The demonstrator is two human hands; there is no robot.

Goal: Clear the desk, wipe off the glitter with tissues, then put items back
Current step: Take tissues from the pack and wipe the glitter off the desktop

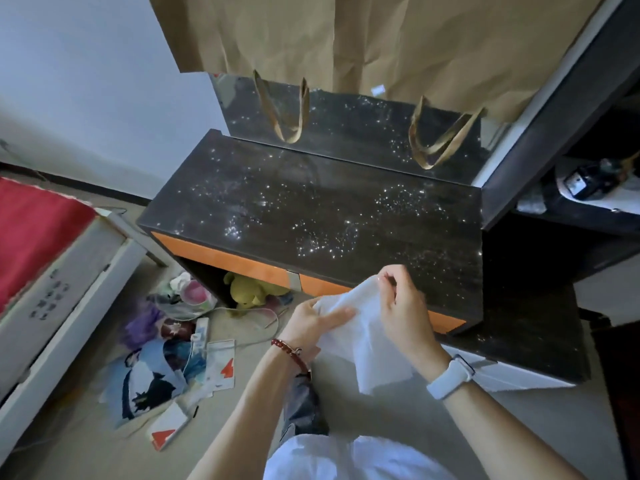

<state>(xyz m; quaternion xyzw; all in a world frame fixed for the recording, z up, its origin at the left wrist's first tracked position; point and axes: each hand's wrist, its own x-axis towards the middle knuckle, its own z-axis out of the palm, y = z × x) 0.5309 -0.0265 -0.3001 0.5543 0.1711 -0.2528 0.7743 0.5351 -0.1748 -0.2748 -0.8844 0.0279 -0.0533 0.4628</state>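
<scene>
Tissue, held spread between left hand and right hand, both grips pinched on its upper edge, just short of the glitter-strewn desk beyond; fold flat, then wipe in overlapping one-way strokes.

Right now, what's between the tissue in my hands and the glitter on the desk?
In the head view, nothing: both hands, left hand and right hand, hold the tissue at the desk front edge; glitter starts just beyond.

Dim, soft focus; glitter glints; wide-angle edge distortion.
</scene>
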